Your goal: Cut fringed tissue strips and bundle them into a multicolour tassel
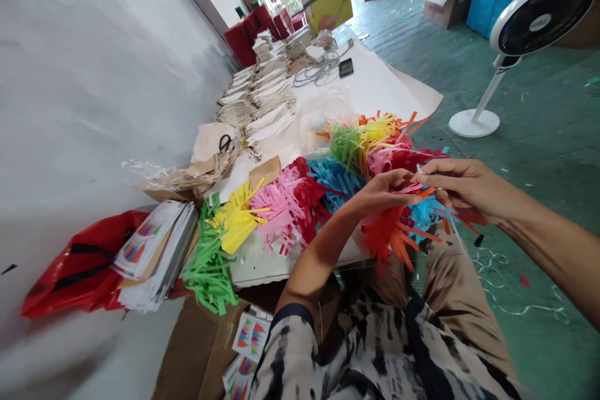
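I have both hands up in front of me, over the near end of a row of cut-paper fringes. My left hand (389, 190) has its fingertips pinched together on a pink fringed strip (409, 188), and my right hand (462, 187) meets it from the other side, thumb and forefinger closed on the same strip, so the two hands touch at the fingertips. The strip sits between them, just above the orange fringe (389, 234) that hangs past the edge of the work surface over my knee. A thin pale strand runs down from my right hand; I cannot tell what it is. To the left along the row lie a blue fringe (335, 178), a red fringe (309, 197), a pale pink bunch (276, 206), a yellow fringe (237, 222) and a green fringe (209, 269). Beyond the green one rests a stack of printed cards (150, 250) on a red plastic bag (79, 269). A white fan (539, 19) stands on the green floor, well apart to my right.
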A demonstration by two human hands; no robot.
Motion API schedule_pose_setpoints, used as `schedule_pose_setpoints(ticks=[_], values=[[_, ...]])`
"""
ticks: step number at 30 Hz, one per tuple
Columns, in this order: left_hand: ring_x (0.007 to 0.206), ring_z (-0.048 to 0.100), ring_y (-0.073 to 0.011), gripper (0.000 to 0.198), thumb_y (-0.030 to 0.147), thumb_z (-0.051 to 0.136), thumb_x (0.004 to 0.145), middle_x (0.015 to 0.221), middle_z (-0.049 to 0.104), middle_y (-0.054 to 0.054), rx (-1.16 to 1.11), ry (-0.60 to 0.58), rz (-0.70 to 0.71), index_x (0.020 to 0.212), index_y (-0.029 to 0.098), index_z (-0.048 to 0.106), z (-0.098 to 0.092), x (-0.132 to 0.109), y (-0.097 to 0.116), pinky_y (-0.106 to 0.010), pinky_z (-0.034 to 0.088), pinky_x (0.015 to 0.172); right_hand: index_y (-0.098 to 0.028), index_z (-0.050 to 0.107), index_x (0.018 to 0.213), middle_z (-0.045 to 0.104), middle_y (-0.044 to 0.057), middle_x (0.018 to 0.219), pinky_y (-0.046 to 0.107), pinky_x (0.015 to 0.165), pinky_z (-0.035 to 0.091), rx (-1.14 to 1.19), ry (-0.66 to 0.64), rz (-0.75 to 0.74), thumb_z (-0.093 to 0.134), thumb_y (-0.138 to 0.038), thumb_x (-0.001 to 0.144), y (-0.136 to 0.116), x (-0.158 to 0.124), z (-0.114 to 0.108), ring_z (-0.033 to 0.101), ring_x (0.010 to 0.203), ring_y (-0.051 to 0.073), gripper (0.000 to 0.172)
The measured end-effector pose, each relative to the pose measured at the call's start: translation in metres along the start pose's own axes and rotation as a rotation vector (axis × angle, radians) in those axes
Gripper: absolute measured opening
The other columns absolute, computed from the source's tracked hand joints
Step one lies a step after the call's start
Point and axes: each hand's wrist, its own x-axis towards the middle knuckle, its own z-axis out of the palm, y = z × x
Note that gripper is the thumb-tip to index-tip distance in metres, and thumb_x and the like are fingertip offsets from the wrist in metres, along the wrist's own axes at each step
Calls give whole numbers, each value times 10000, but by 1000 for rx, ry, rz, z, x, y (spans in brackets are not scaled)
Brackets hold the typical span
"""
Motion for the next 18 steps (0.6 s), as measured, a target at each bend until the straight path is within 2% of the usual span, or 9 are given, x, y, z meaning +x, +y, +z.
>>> schedule_pose_setpoints(ticks=[4,7,13,15,18], values=[[727,416,-80,528,464,954,615,778,479,43,59,-10,-46,897,128,660,3,-1,-1,-270,305,700,-200,727,937,562,-34,460,198,392,154,-12,24,-7,850,-545,718,0,-1,0,379,362,52,427],[736,444,-80,536,478,943,636,795,517,34,32,12,-26,936,119,681,6,-2,3,-265,332,714,-206,729,929,564,-32,462,195,390,162,-16,24,-19,842,-558,734,0,-2,-1,405,372,57,418],[683,462,-79,558,633,846,720,747,536,28,83,8,-89,879,127,670,5,-2,4,-264,341,673,-211,730,913,553,-43,466,188,407,232,-13,-12,-42,846,-579,736,4,-2,-3,461,406,72,424],[670,456,-75,566,619,867,698,736,525,37,90,10,-101,893,127,668,4,-1,2,-263,335,664,-210,729,914,542,-51,461,194,414,270,-3,-30,-45,846,-582,737,5,-1,-3,457,403,74,428],[684,452,-70,593,525,953,591,751,519,45,61,11,-104,926,116,685,3,-1,1,-258,332,671,-205,730,916,536,-59,467,202,424,324,5,-52,-51,851,-582,732,6,0,-1,462,401,77,437]])
